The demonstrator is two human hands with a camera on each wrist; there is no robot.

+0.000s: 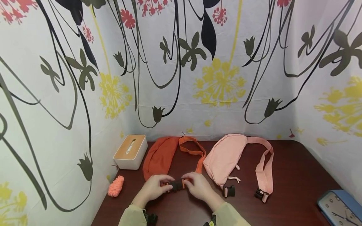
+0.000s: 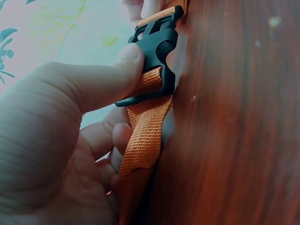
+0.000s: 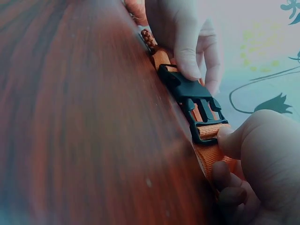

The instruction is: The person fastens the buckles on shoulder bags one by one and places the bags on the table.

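An orange waist bag [image 1: 159, 155] lies on the dark wood table, its strap looping forward to a black side-release buckle [image 1: 176, 185]. My left hand [image 1: 154, 187] pinches the socket half [image 2: 157, 49], thumb on its top face, with orange webbing [image 2: 147, 136] trailing below the fingers. From the other side my right hand [image 1: 199, 188] grips the prong half [image 3: 206, 115] at its strap end, thumb against the webbing. The prongs point into the socket's mouth, and part of their length shows outside it. Both hands hold the buckle low over the table, in front of the bag.
To the right lies a pink waist bag [image 1: 226, 153] with its buckle halves apart. A tissue box [image 1: 130, 158] and a coral yarn bundle [image 1: 115, 186] sit at the left. A blue-framed clock [image 1: 339, 205] lies at the right edge. Patterned fabric [image 1: 183, 122] encloses the table.
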